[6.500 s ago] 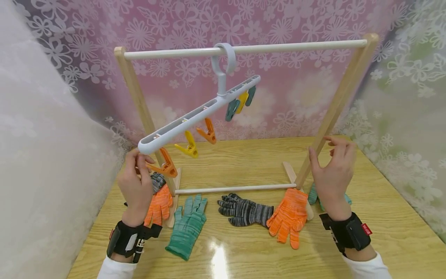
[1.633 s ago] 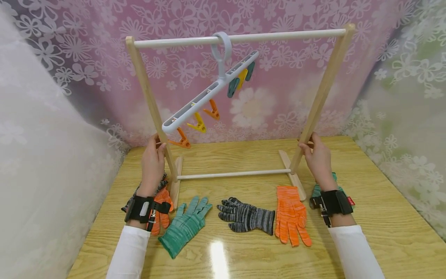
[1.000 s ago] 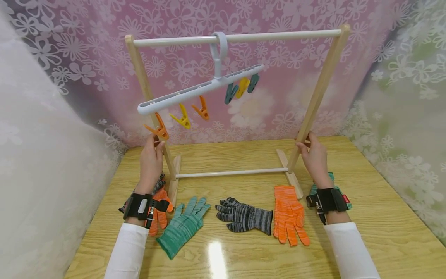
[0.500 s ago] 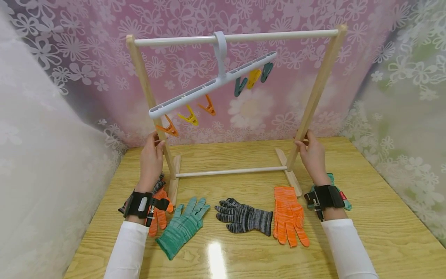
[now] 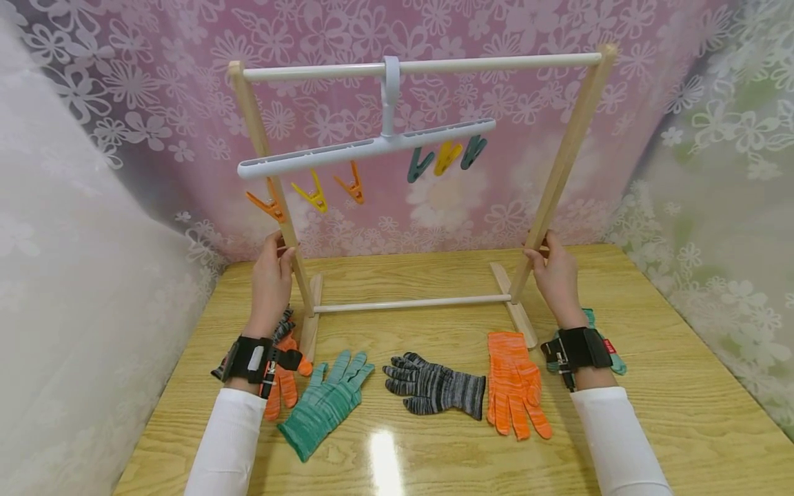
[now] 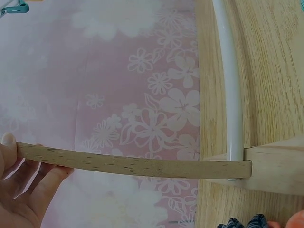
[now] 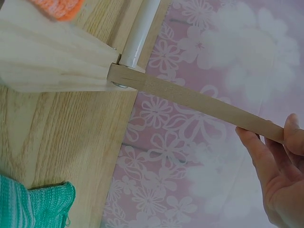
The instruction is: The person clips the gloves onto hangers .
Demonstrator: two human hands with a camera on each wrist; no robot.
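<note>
A small clothes rack (image 5: 496, 65) with wooden uprights and white rods stands on the table. My left hand (image 5: 271, 282) grips its left upright (image 6: 118, 164), thumb on one side and fingers on the other. On the other side, my right hand (image 5: 556, 275) pinches the right upright (image 7: 204, 105) between thumb and fingers. From the top rod hangs a pale grey-blue hanger (image 5: 366, 147), tilted with its left end lower and nearer. Orange clothespins (image 5: 355, 186), yellow clothespins (image 5: 448, 158) and dark teal clothespins (image 5: 420, 165) dangle under it, holding nothing.
Along the front of the table (image 5: 459, 458) lie a green glove (image 5: 329, 406), a grey-black striped glove (image 5: 437, 386) and an orange glove (image 5: 515, 386). Another orange glove (image 5: 285, 379) lies under my left wrist, and another green glove (image 5: 614, 355) by my right. A floral curtain (image 5: 446, 200) hangs behind.
My hands moved from beside the hanger's left end and the right upright onto both uprights. The rack sits farther back, the right orange glove has turned, and the hanger keeps swinging.
</note>
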